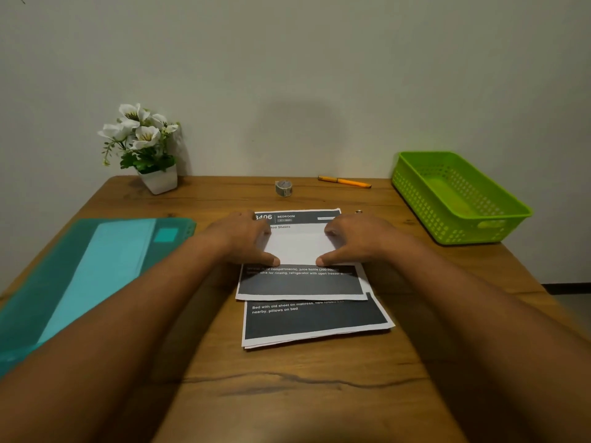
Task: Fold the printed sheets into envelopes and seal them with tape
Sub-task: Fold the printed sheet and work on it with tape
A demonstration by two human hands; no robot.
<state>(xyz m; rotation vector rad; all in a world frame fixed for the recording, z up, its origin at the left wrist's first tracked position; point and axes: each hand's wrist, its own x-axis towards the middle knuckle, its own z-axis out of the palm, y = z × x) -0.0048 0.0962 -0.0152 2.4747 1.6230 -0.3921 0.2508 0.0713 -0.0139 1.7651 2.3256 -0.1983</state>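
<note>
The bench (303, 394) carries a teal folder (80, 266) left, a green basket (415, 199) right, and the printed sheets (313, 318) centrally. The left grip (246, 238) and right grip (355, 238) lie spread flat, pressing the folded top sheet (300, 251). The tape roll (283, 188) stands beyond.

Two forearms were seen, the left forearm (128, 314) and the right forearm (463, 314), each uncovered from the lower frame edge to the wrist. What was worn higher up could not be told. The left hand (243, 241) and the right hand (355, 241) were likewise bare. Each forearm was shown broad near the frame edge and narrower toward the wrist. A nail was made out on the left thumb (273, 260) and on the right thumb (320, 261). The other fingers (334, 227) were blurred and dimly lit.
</note>
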